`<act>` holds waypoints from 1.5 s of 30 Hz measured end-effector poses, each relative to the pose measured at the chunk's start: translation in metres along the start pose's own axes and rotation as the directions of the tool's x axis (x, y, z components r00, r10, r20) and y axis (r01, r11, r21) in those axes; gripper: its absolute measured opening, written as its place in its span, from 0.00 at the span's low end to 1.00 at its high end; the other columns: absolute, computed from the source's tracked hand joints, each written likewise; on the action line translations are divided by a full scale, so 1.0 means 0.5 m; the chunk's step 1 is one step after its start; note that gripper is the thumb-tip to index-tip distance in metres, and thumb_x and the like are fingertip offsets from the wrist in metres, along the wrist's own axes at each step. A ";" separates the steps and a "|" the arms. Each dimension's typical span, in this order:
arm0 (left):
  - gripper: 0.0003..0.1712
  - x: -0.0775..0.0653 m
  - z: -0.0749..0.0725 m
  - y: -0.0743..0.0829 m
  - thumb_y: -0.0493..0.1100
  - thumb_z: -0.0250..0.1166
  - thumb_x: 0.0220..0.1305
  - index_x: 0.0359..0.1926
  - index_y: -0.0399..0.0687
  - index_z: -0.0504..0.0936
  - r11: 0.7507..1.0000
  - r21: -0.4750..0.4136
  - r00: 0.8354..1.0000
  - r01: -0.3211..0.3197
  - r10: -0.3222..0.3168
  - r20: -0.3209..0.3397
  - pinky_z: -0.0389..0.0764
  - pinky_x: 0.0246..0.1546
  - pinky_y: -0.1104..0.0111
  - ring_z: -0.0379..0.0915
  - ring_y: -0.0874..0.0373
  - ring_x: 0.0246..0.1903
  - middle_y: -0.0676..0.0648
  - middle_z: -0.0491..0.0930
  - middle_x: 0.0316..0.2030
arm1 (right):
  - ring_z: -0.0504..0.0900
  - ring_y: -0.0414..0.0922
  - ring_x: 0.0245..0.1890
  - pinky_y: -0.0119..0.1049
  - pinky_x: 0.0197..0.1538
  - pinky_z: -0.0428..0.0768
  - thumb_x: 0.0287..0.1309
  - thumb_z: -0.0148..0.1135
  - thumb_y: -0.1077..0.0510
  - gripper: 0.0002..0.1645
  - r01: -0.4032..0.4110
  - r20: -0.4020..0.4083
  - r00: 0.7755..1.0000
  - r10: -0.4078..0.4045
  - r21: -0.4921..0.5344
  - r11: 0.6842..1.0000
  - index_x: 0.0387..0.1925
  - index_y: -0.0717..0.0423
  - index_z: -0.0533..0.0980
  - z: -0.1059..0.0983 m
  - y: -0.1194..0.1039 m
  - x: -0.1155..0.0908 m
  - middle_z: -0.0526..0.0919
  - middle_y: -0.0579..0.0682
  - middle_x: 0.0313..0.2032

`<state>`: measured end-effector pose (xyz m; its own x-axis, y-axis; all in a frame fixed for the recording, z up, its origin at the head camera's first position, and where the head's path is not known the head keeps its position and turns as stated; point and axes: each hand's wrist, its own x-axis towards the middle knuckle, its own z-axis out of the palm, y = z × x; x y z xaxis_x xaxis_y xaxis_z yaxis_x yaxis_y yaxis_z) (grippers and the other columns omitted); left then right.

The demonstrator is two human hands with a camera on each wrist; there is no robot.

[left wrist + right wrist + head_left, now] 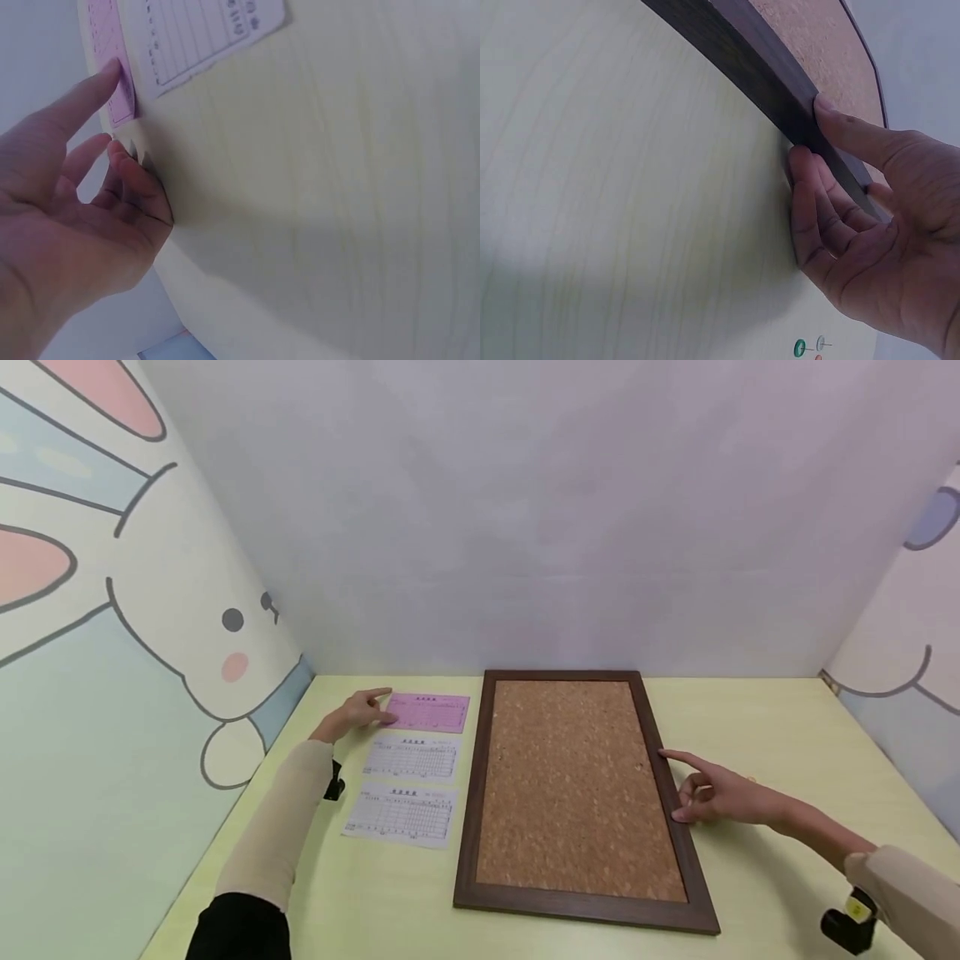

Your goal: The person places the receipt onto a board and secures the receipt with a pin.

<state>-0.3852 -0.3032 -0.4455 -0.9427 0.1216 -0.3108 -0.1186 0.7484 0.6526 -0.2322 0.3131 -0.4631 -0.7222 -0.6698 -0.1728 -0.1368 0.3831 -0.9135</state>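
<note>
In the head view my left hand [362, 709] touches the left side of a pink printed form [429, 713], thumb and index finger spread apart. The left wrist view shows that thumb [101, 82] straight on the pink form, the other fingers bent beside it. My right hand [723, 792] rests at the right edge of a cork board [577, 785] with a dark brown frame. Its thumb [847, 135] lies on the frame's top face and the index finger stretches along the frame. The remaining fingers are bent beside the frame, near the table.
Two white printed forms, one in the middle [413, 757] and one nearer [402, 814], lie below the pink one, left of the board. Several push pins [800, 347] lie on the pale wood-grain table [780, 735]. Walls with cartoon drawings [187, 610] stand at both sides, a plain wall behind.
</note>
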 end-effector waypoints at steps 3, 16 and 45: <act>0.46 -0.002 0.000 0.000 0.45 0.69 0.68 0.79 0.42 0.56 1.000 0.023 1.000 0.017 -0.017 0.007 0.62 0.38 0.68 0.61 0.56 0.36 0.46 0.66 0.38 | 0.80 0.36 0.33 0.32 0.34 0.78 0.66 0.65 0.62 0.55 -0.018 0.003 1.000 0.018 0.008 1.000 0.77 0.22 0.45 0.001 -0.003 0.004 0.77 0.50 0.35; 0.41 -0.006 0.007 0.006 0.44 0.67 0.69 0.77 0.37 0.60 0.999 0.032 1.000 -0.003 0.003 -0.019 0.64 0.34 0.70 0.64 0.57 0.33 0.44 0.70 0.38 | 0.80 0.37 0.32 0.32 0.35 0.77 0.63 0.68 0.60 0.61 -0.117 -0.006 0.993 0.117 0.005 0.993 0.77 0.69 0.34 0.001 -0.018 0.005 0.79 0.52 0.34; 0.28 -0.060 -0.010 0.030 0.38 0.57 0.76 0.72 0.32 0.67 0.924 -0.373 0.988 0.081 -0.124 -0.091 0.81 0.50 0.70 0.79 0.59 0.43 0.37 0.79 0.56 | 0.81 0.34 0.34 0.29 0.39 0.78 0.67 0.65 0.60 0.55 -0.040 0.096 0.995 0.035 0.048 0.998 0.80 0.33 0.42 -0.012 -0.018 0.001 0.88 0.50 0.36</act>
<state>-0.3603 -0.2988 -0.4231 -0.9452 -0.0319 -0.3248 -0.3027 0.4579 0.8359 -0.2353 0.3130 -0.4526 -0.6581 -0.7138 -0.2395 -0.0751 0.3788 -0.9224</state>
